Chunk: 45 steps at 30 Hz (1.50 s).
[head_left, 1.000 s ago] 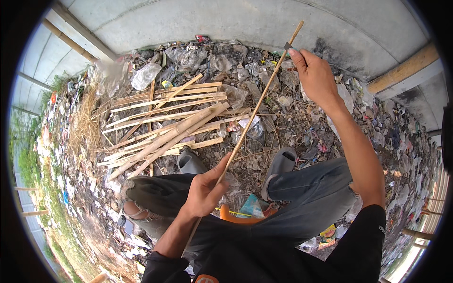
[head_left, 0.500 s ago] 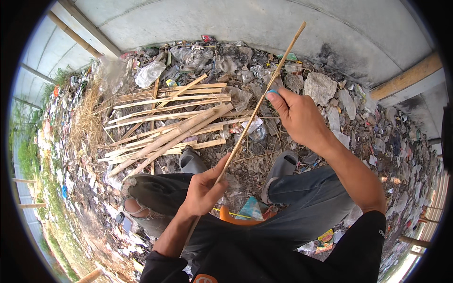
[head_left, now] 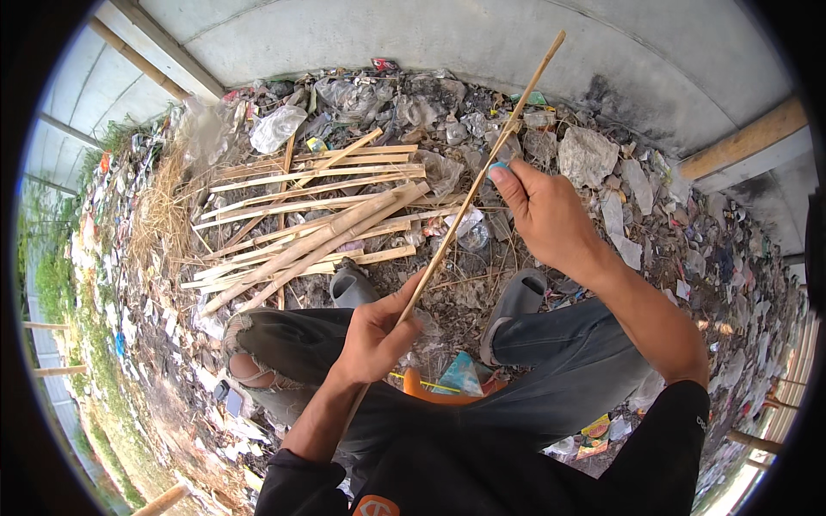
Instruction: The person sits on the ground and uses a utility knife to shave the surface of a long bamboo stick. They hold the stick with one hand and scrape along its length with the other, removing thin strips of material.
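A long, thin bamboo strip [head_left: 465, 206] slants from my lap up to the right, its far tip reaching over the wall's base. My left hand [head_left: 376, 337] is closed around its lower part. Higher up, my right hand [head_left: 548, 215] is closed with a small blue object [head_left: 499, 168] under the thumb, pressed against the strip. The hand hides most of that object, so I cannot tell its kind. Below the strip, between my legs, an orange curved thing [head_left: 415, 384] shows in part.
Several split bamboo slats [head_left: 310, 185] lie piled on the littered ground ahead to the left. Two thicker bamboo pieces [head_left: 344, 236] rest on top. A pale rock [head_left: 588, 156] sits near the concrete wall [head_left: 430, 36]. My grey sandals [head_left: 520, 297] stand apart before me.
Both hands keep their grips and almost the same places. The view has shifted slightly; the strip's far tip appears a little higher and further right.
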Available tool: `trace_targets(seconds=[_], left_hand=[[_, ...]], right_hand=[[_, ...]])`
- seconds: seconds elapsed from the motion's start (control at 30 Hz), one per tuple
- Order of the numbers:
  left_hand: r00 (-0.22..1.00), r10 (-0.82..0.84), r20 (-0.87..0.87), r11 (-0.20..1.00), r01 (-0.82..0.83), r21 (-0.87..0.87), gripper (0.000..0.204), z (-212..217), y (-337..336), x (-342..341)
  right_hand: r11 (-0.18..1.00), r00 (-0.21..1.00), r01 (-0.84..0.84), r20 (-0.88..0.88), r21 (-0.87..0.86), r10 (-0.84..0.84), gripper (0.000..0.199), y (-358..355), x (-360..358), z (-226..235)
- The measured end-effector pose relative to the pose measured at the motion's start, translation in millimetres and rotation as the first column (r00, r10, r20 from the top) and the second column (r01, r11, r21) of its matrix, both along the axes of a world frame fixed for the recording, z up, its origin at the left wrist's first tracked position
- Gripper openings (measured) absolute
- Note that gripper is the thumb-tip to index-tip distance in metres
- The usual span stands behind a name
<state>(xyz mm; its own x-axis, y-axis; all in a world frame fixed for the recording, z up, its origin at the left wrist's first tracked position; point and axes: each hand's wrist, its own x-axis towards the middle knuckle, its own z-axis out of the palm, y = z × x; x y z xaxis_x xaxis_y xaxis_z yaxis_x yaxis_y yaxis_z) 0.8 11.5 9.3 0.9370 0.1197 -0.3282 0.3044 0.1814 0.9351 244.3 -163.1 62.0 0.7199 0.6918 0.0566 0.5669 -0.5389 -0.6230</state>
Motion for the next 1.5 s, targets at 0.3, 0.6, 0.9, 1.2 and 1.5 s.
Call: trace_targets(seconds=[0.3,0.6,0.9,1.2,1.5], left_hand=[[0.998,0.018,0.06,0.998,-0.015,-0.056,0.064,-3.3,1.4,-2.0],[0.999,0.01,0.032,1.0,-0.01,0.001,0.063,-4.6,-1.3,-2.0],[0.999,-0.004,0.038,1.0,0.004,0.009,0.062,-4.1,1.7,-1.9],[0.999,0.003,0.041,1.0,-0.003,0.008,0.063,-2.5,0.3,-0.9],[0.999,0.002,0.033,1.0,-0.002,-0.01,0.063,-0.1,1.2,-1.3]], right_hand=[[0.996,0.962,-0.087,-0.257,0.038,0.094,0.052,1.6,-11.5,-1.2],[0.995,0.995,-0.08,0.064,-0.051,0.083,0.046,-2.4,-25.0,-18.2],[0.992,0.93,-0.118,-0.344,0.049,0.128,0.051,-0.3,-10.6,-12.3],[0.992,0.988,-0.123,-0.093,-0.003,0.122,0.047,-1.5,-21.9,-16.7],[0.984,0.967,-0.159,-0.19,0.075,0.171,0.048,0.4,-15.8,-17.6]])
